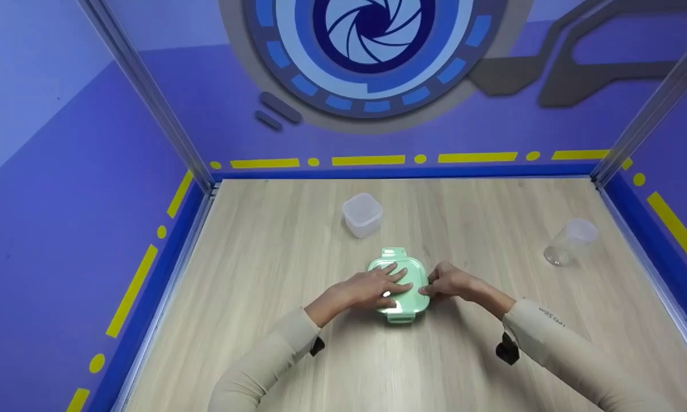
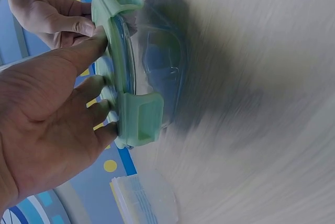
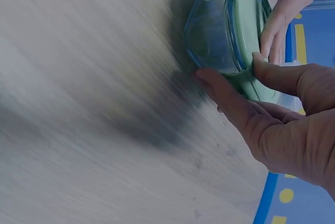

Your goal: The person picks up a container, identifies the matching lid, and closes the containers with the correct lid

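Observation:
On the table sits a clear glass food container (image 2: 166,72) with a light green lid (image 1: 402,289). Flaps stick out from the lid at its far and near sides. My left hand (image 1: 375,289) lies across the lid with fingers spread and fingertips on its top. At the right edge, my right hand (image 1: 449,281) grips the container. In the right wrist view, its thumb (image 3: 277,75) presses on the lid's edge while the index finger (image 3: 214,82) reaches low along the glass side.
Behind the container stands a small translucent plastic tub (image 1: 362,216). Farther right is a clear jar (image 1: 569,243) with a whitish top. The wooden table (image 1: 263,240) is enclosed by blue-purple panels (image 1: 166,126) at the back and both sides.

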`<act>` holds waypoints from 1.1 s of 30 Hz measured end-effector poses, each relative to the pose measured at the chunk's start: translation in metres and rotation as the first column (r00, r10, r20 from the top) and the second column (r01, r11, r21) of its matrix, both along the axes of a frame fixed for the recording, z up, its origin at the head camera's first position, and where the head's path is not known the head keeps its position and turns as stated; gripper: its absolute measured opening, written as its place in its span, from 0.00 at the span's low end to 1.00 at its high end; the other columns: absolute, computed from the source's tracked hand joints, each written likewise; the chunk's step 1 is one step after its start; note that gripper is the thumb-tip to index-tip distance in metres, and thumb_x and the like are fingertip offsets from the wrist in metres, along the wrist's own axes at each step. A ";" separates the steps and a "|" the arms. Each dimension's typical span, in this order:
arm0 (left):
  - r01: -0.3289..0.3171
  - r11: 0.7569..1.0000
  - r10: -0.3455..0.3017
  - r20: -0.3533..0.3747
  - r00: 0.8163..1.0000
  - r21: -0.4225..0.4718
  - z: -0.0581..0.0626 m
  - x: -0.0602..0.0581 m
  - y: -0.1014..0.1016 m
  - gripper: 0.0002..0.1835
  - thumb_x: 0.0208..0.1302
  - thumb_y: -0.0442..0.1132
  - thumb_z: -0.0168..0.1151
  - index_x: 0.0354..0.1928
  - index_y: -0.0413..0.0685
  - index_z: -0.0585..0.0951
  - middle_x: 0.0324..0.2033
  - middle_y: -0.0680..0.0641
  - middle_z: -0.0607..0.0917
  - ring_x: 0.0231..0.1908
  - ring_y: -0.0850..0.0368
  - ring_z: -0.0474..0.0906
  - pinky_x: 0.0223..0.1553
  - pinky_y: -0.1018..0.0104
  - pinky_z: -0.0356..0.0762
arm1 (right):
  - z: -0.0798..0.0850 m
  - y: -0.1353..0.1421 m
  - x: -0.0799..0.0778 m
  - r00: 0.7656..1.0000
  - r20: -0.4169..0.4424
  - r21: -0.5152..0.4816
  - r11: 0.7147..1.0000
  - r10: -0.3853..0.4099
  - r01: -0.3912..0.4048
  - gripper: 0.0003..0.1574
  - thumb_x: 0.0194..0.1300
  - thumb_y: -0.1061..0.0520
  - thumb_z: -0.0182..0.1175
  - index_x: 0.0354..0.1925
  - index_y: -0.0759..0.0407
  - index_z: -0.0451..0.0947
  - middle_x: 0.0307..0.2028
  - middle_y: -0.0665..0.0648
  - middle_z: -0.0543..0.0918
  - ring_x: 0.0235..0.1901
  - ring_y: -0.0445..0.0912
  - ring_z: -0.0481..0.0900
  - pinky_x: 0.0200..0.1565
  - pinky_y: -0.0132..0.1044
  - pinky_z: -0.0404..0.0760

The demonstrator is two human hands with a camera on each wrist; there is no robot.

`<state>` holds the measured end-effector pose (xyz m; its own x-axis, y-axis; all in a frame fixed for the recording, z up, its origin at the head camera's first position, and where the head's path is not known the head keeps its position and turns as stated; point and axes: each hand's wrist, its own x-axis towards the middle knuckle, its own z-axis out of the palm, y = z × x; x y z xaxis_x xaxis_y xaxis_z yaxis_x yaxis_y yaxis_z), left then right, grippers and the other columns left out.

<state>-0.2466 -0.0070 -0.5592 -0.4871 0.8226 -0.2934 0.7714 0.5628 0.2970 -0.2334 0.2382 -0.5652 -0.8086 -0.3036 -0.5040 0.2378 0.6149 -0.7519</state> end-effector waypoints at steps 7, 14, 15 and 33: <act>-0.016 1.000 0.015 0.003 1.000 0.026 -0.001 0.003 -0.005 0.31 0.76 0.51 0.55 0.78 0.63 0.64 0.80 0.51 0.56 0.81 0.49 0.47 0.80 0.52 0.53 | -0.002 -0.001 0.001 1.000 0.020 -0.053 0.999 -0.011 0.012 0.10 0.68 0.59 0.67 0.32 0.65 0.85 0.24 0.48 0.84 0.27 0.38 0.78 0.34 0.33 0.84; -0.008 0.999 0.008 0.011 1.000 0.048 -0.001 0.001 -0.006 0.31 0.76 0.51 0.55 0.78 0.60 0.64 0.80 0.49 0.57 0.81 0.48 0.47 0.80 0.51 0.51 | 0.006 0.012 -0.013 0.996 0.066 -0.056 0.997 0.059 -0.056 0.20 0.71 0.55 0.64 0.49 0.72 0.84 0.37 0.58 0.90 0.37 0.44 0.86 0.45 0.40 0.87; 0.006 0.999 -0.006 0.011 1.000 0.053 -0.002 0.001 -0.006 0.31 0.76 0.50 0.56 0.78 0.60 0.64 0.80 0.48 0.57 0.81 0.47 0.47 0.80 0.50 0.52 | 0.008 0.014 -0.016 0.996 0.068 -0.058 0.997 0.057 -0.053 0.22 0.73 0.54 0.62 0.52 0.74 0.82 0.40 0.63 0.90 0.41 0.48 0.88 0.49 0.42 0.87; 0.037 0.990 -0.062 0.192 0.979 0.133 -0.002 -0.009 -0.010 0.36 0.75 0.48 0.59 0.80 0.55 0.59 0.81 0.50 0.53 0.82 0.50 0.42 0.81 0.52 0.45 | -0.011 0.015 -0.025 0.997 0.032 -0.209 0.976 0.068 -0.060 0.32 0.77 0.56 0.55 0.70 0.75 0.66 0.63 0.70 0.80 0.52 0.43 0.83 0.58 0.45 0.84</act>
<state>-0.2558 -0.0175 -0.5616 -0.3885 0.8810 -0.2699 0.7172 0.4730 0.5117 -0.2582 0.2531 -0.5759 -0.7649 -0.4555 -0.4554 0.2347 0.4613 -0.8556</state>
